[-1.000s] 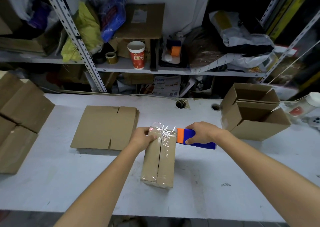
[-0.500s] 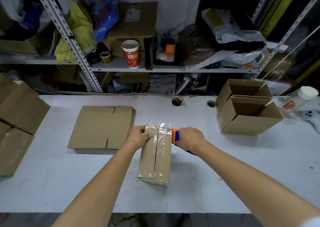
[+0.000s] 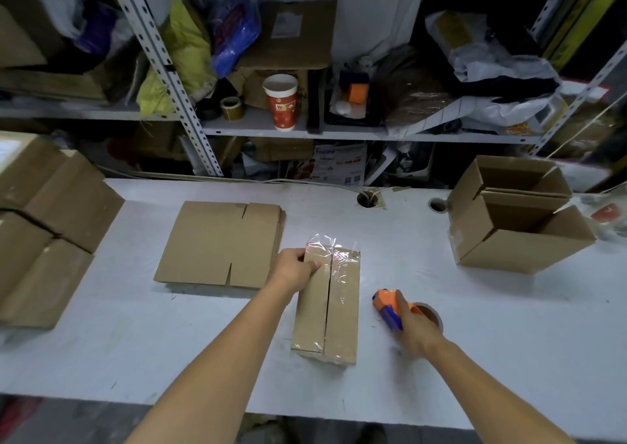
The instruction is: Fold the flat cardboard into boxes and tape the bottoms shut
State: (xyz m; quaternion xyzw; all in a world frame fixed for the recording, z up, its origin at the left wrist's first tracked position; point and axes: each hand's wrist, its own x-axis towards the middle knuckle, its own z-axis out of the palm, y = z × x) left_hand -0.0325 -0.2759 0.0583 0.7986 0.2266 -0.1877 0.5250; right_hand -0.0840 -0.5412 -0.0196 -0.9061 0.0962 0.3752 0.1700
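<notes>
One box (image 3: 341, 311), far-left corner gripped by left hand (image 3: 294, 269); right hand (image 3: 413, 329) holds dispenser (image 3: 386, 302).

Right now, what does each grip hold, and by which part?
Left grip holds the box by its far left corner; right grip holds the dispenser by its handle.

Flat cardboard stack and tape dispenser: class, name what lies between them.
In the head view, the taped box sits between the flat cardboard stack and tape dispenser, left hand gripping it.

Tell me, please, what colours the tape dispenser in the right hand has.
The tape dispenser is orange and blue, clearest in the head view.
</notes>
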